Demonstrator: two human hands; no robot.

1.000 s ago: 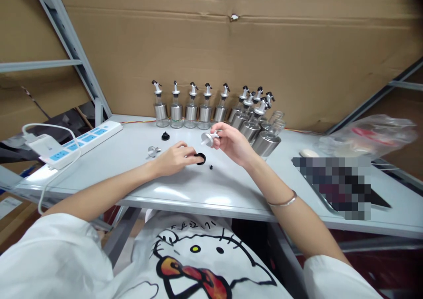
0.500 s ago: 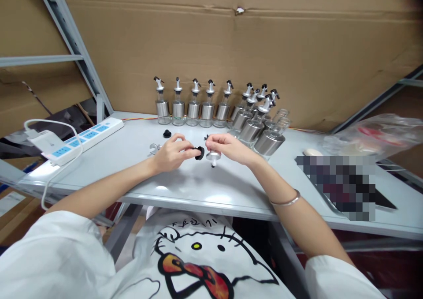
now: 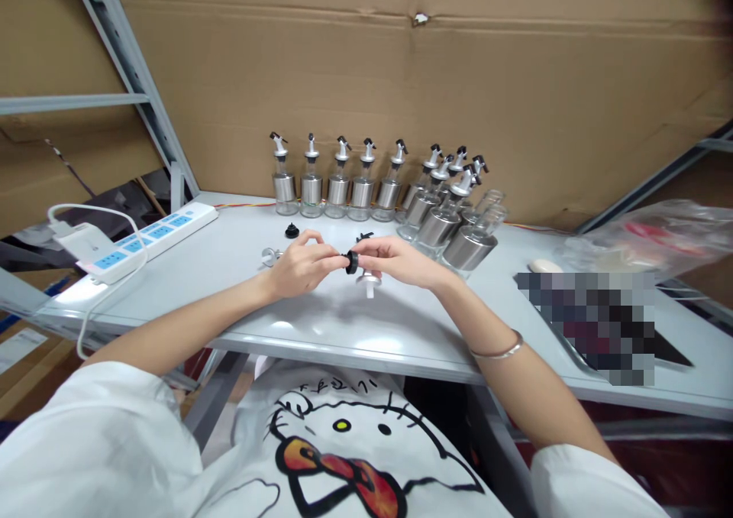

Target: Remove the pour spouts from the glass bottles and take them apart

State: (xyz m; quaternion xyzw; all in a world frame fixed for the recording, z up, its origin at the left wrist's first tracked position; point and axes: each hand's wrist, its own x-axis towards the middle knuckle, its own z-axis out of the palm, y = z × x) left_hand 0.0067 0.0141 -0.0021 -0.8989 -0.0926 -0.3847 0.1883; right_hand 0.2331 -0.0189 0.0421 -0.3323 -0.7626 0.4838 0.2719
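A round black cap (image 3: 351, 262), tipped on edge, sits between the left hand (image 3: 301, 267) and the right hand (image 3: 401, 261). Just beside it, the right hand holds a silver spout (image 3: 369, 280), its pale tube (image 3: 369, 292) pointing down.

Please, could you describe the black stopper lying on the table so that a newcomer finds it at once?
On the table, find the row of steel-banded glass bottles along the cardboard wall. Just in front of its left end sits the small black stopper. Unlike the black cap between the left hand and right hand, it lies untouched.
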